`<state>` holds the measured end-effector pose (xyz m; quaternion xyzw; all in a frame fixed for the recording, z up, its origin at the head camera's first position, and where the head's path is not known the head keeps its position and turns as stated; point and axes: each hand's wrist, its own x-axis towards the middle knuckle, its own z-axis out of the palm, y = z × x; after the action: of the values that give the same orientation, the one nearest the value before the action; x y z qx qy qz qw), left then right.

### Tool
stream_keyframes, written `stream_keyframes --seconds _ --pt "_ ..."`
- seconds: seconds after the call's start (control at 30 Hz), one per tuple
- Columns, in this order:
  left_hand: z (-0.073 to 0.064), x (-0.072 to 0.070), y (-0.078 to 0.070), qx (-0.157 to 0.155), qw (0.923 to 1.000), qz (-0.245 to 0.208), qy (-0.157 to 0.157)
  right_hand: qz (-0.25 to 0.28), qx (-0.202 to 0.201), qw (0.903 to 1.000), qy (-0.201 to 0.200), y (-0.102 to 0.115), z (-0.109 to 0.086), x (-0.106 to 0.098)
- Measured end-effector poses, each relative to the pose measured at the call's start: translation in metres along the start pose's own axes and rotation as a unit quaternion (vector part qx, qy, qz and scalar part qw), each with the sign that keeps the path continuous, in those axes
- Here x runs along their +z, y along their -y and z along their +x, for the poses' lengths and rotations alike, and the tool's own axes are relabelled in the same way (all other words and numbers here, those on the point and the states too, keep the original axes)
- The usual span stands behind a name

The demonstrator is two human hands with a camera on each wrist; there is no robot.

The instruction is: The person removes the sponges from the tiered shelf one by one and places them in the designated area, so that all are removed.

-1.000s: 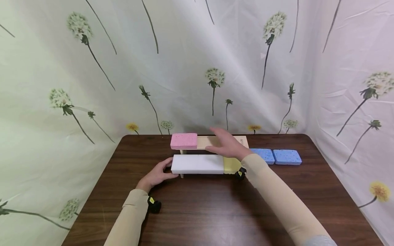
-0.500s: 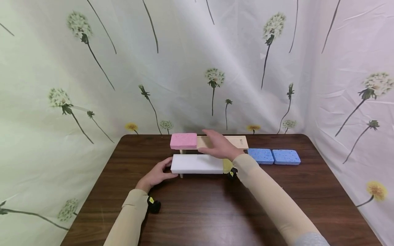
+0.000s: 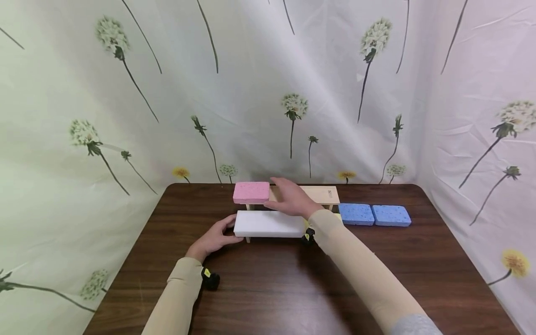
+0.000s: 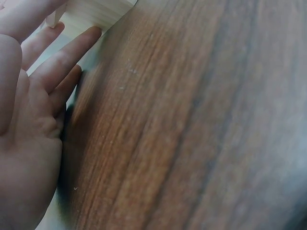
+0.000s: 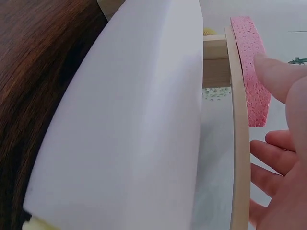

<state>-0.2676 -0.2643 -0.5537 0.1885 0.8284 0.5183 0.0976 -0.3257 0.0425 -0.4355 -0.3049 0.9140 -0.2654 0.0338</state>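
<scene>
A two-tier light wooden rack (image 3: 319, 193) stands toward the back of the table. On its upper tier, at the left end, lies a pink sponge (image 3: 251, 192). My right hand (image 3: 291, 197) hovers at the sponge's right end with fingers spread. In the right wrist view its thumb overlaps the pink sponge (image 5: 249, 67), and whether they touch is unclear. A long white foam block (image 3: 268, 223) covers most of the lower tier, with a yellow piece (image 5: 39, 224) beyond its right end. My left hand (image 3: 212, 238) holds the rack's left end, thumb in front, fingers behind.
Two blue sponges, a nearer one (image 3: 356, 214) and an outer one (image 3: 391, 216), lie side by side right of the rack. The dark wood table (image 3: 268, 288) extends toward me. A dandelion-patterned curtain (image 3: 251, 116) hangs close behind the table.
My right hand has moved left along the upper tier to the pink sponge's right end. My left hand, the rack and the sponges have stayed put.
</scene>
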Motion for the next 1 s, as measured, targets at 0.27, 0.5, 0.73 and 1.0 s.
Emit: stream_keyframes --seconds 0.27,0.5,0.73,1.0 --pt "0.001 0.0 -0.001 0.002 1.0 0.0 0.002 -0.023 0.009 0.9997 -0.007 0.003 0.008 0.007" --pt "0.001 0.0 0.0 -0.004 1.0 0.0 0.004 -0.039 0.01 0.999 -0.021 0.004 0.013 0.011" --pt "0.0 0.0 0.0 -0.012 0.9999 0.009 -0.002 -0.026 0.006 0.9994 -0.02 0.007 0.013 0.012" --pt "0.001 0.001 -0.001 -0.01 0.9999 0.012 -0.003 -0.016 0.01 0.9995 -0.027 0.007 0.012 0.014"
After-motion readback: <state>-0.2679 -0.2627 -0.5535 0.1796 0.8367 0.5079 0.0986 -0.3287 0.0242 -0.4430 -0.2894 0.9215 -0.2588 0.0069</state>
